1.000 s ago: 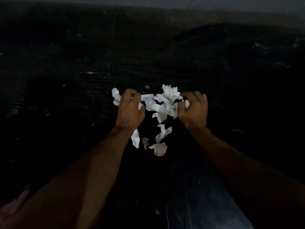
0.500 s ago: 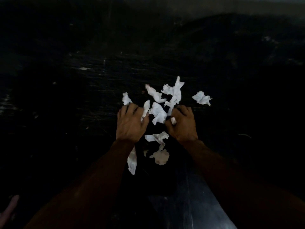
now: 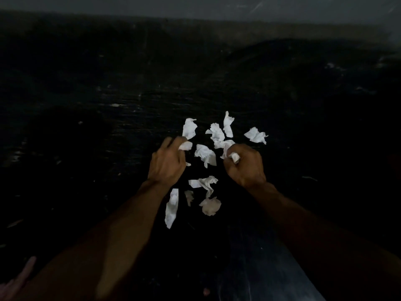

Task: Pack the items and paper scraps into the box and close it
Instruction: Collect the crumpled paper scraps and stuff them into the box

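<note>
Gripping paper scraps [image 3: 185, 146], left hand [image 3: 167, 165], right hand [image 3: 246, 167], more scattered between

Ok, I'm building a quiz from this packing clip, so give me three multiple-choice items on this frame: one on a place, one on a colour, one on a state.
1. Where does the rightmost scrap lie?
A. in a box
B. beyond the right hand
C. under the left forearm

2. What colour are the paper scraps?
A. white
B. red
C. green

3. What is the left hand doing?
A. lying flat
B. lifting a lid
C. holding a scrap

Answers:
1 B, it lies on the dark surface past that hand.
2 A, every piece shows white.
3 C, its fingers curl round white paper.
</note>
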The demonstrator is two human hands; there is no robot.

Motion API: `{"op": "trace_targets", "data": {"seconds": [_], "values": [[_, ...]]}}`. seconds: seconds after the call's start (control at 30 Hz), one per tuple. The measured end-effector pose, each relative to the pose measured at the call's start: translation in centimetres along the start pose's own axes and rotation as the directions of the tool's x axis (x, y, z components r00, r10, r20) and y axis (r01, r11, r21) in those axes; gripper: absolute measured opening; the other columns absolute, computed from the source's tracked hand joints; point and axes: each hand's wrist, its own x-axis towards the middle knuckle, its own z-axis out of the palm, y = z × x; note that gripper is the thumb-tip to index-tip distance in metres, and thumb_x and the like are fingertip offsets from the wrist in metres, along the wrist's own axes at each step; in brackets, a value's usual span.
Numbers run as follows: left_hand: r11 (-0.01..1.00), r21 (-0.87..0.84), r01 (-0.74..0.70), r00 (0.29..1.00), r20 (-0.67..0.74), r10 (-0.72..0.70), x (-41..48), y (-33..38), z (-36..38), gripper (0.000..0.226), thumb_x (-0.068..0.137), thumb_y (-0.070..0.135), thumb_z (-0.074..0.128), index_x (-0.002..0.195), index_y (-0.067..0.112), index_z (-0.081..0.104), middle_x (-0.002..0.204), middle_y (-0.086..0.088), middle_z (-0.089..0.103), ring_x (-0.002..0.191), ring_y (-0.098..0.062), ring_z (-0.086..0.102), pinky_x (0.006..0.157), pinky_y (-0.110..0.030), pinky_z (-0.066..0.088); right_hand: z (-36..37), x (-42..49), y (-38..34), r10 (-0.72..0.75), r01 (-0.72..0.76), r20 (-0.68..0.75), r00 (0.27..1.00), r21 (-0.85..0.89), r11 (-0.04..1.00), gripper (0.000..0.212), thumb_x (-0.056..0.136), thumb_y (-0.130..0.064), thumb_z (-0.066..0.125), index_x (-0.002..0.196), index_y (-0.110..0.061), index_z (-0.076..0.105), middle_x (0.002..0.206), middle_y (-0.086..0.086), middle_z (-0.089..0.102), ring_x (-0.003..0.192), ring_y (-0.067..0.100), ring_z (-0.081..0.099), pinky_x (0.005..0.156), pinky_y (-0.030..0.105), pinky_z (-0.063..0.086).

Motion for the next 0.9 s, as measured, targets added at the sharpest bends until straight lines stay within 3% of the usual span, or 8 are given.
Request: {"op": "trace_targets", "data": {"seconds": [0.2,0.37,0.43,0.53,0.63,0.77,0.83,0.9], "values": [[0.997,-0.013,-0.078,0.988,-0.132,0.076,3.0,0.8,-0.5,0.036,0.085,-0.005,0.051,0.105,0.017,0.070,0.117,-0.012,0.050,0.091,-0.031,0.060,0.078,-0.041,0.055,-1.2,2.9,-0.8,-0.019,0.004,-0.206,0.978,-0.077,0.997,0.008,0.077,-0.021,0.062,0.081,-0.014,0.059,0.090,0.004,0.052,0.081,0.016,0.047,0.063,0.018,0.030],[0.952,0.211,-0.222,0.963,0.201,0.180,2.6,0.6,3.3,0.048,0.084,0.006,0.048,0.125,0.027,0.061,0.138,-0.008,0.042,0.115,-0.034,0.041,0.098,-0.043,0.042,1.6,3.4,1.6,-0.071,0.068,-0.008,0.997,-0.227,0.972,0.033,0.080,-0.017,0.066,0.112,-0.008,0.065,0.121,0.014,0.056,0.110,0.029,0.052,0.090,0.036,0.042],[0.929,0.262,-0.263,0.949,0.245,0.200,1.4,-0.2,4.9,0.049,0.083,0.022,0.041,0.129,0.032,0.057,0.140,-0.005,0.043,0.119,-0.033,0.040,0.099,-0.046,0.040,3.1,2.0,3.4,-0.069,0.089,0.081,0.994,-0.262,0.961,0.040,0.086,-0.033,0.055,0.119,-0.013,0.064,0.126,0.012,0.060,0.113,0.031,0.054,0.097,0.038,0.041],[0.960,0.214,-0.179,0.979,0.133,0.153,0.0,-0.5,6.3,0.045,0.081,0.049,0.047,0.122,0.035,0.059,0.136,-0.002,0.045,0.121,-0.031,0.037,0.100,-0.045,0.037,4.1,0.7,4.4,-0.085,0.077,-0.033,0.996,-0.203,0.976,0.039,0.085,-0.042,0.054,0.107,-0.014,0.069,0.111,0.008,0.067,0.103,0.028,0.056,0.090,0.034,0.042],[0.967,0.173,-0.186,0.982,0.058,0.178,0.1,-1.4,7.3,0.040,0.085,0.057,0.052,0.105,0.024,0.063,0.133,-0.009,0.045,0.121,-0.030,0.036,0.103,-0.038,0.033,3.8,0.6,4.1,-0.060,0.046,-0.089,0.994,-0.148,0.988,0.027,0.081,-0.039,0.059,0.088,-0.014,0.066,0.097,0.007,0.063,0.093,0.027,0.053,0.082,0.033,0.043],[0.988,0.092,-0.125,0.992,-0.015,0.127,1.2,-1.2,6.8,0.024,0.074,0.029,0.058,0.080,0.006,0.064,0.097,-0.011,0.061,0.087,-0.033,0.059,0.077,-0.033,0.043,2.9,0.9,3.3,0.035,-0.040,-0.041,0.999,-0.121,0.992,0.015,0.072,-0.021,0.070,0.078,-0.010,0.061,0.088,0.010,0.060,0.083,0.033,0.054,0.071,0.038,0.047],[0.994,0.070,-0.080,0.996,-0.028,0.082,1.6,-0.3,5.6,0.018,0.067,0.022,0.065,0.070,0.005,0.060,0.081,-0.012,0.061,0.069,-0.032,0.060,0.061,-0.028,0.044,2.0,1.4,2.9,0.093,-0.093,-0.005,0.996,-0.119,0.989,0.017,0.071,-0.015,0.072,0.082,-0.010,0.061,0.091,0.009,0.059,0.086,0.030,0.055,0.069,0.032,0.043],[0.999,-0.015,-0.033,0.995,-0.093,0.031,2.3,0.4,4.2,0.018,0.068,0.024,0.063,0.071,0.007,0.057,0.076,-0.011,0.059,0.064,-0.030,0.059,0.057,-0.029,0.043,0.7,2.0,2.4,0.122,-0.125,-0.049,0.991,-0.063,0.990,0.017,0.073,-0.012,0.071,0.085,-0.013,0.059,0.091,0.003,0.055,0.086,0.023,0.054,0.066,0.023,0.037]]}}
